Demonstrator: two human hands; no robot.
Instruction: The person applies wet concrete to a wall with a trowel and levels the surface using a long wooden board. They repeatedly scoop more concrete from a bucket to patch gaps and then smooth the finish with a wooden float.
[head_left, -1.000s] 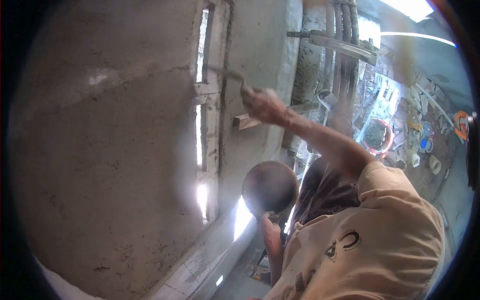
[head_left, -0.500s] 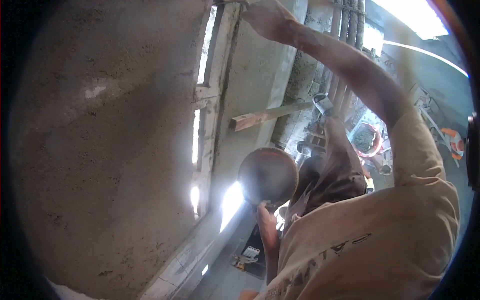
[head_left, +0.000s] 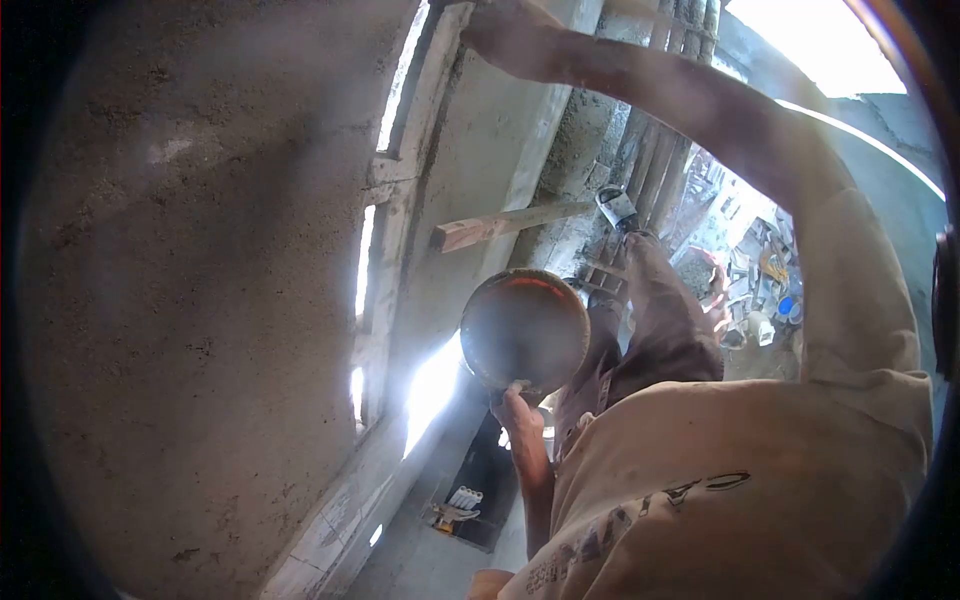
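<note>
My left hand (head_left: 517, 408) is closed on the near rim of a round pan (head_left: 525, 330). The pan has a raised edge and a reddish-orange patch inside its far rim; its grey-brown inside is blurred. It hangs in front of my legs. Higher up, my right hand (head_left: 512, 42) reaches across to the wall opening's frame (head_left: 425, 110). That hand looks curled, but the picture's top edge and haze hide its fingertips and what they hold. A rough plastered wall (head_left: 210, 300) fills the left side.
A wooden beam (head_left: 500, 226) juts out beyond the pan. My sandalled foot (head_left: 616, 208) stands near wooden poles (head_left: 660, 165). Cluttered debris (head_left: 765, 280) lies below on the right. A dark tray (head_left: 470, 500) with small items sits at lower left. Bright light enters through wall slits.
The view has shifted, so the wall openings and beam sit further left. The pan appears slightly higher and more face-on. My right hand has moved a little left in the picture.
</note>
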